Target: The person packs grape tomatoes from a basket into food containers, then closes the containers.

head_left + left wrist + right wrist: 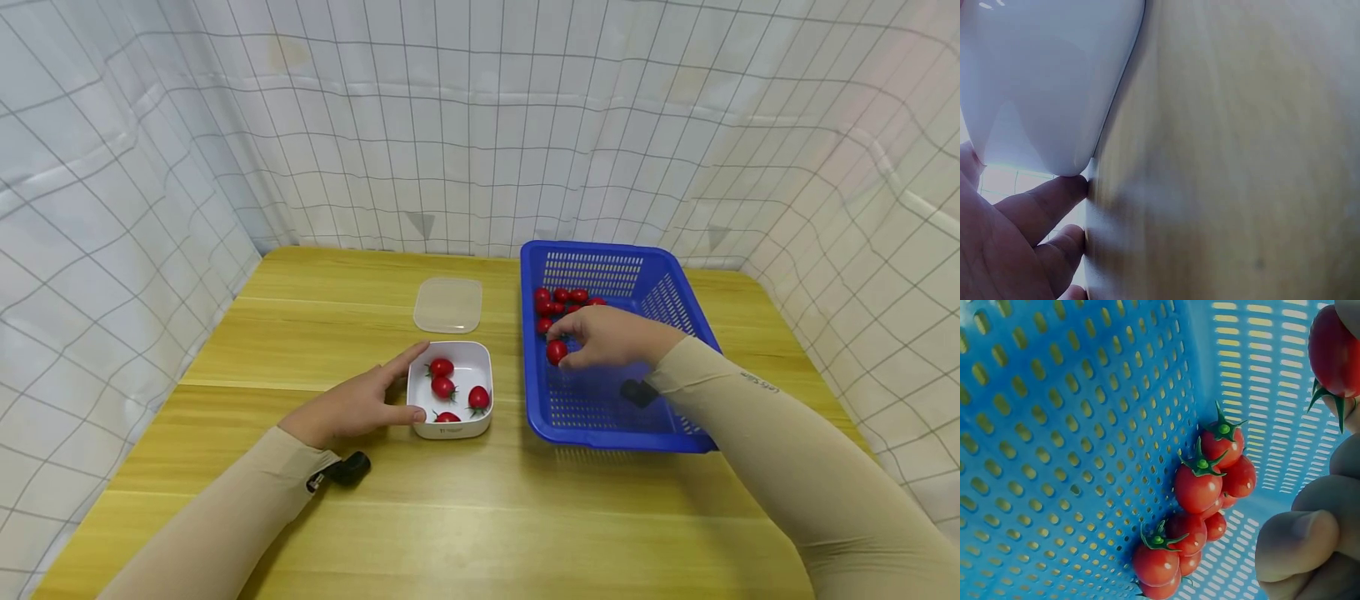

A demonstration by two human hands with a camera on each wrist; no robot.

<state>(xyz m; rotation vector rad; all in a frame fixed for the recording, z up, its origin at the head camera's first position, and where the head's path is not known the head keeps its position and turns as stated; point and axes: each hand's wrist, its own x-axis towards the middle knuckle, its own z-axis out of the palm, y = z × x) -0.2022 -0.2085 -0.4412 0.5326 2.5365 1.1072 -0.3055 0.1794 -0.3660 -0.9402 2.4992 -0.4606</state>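
My right hand [611,336] is inside the blue plastic basket [531,367], pinching a red cherry tomato [557,352] by its sides. In the right wrist view this tomato [1335,353] hangs at the upper right, its green calyx pointing down. More cherry tomatoes [1199,481] lie together on the basket floor below the hand. On the left, a white square container [468,428] holds several cherry tomatoes [443,387] with green tops. My left hand [352,406] rests against its left side, thumb at the near corner and straight index finger along the far corner.
A translucent square lid [448,305] lies flat on the wooden table [465,517] behind the white container. White checked curtains [495,125] hang around the back and sides of the table. Black wrist cameras [351,468] sit under both wrists.
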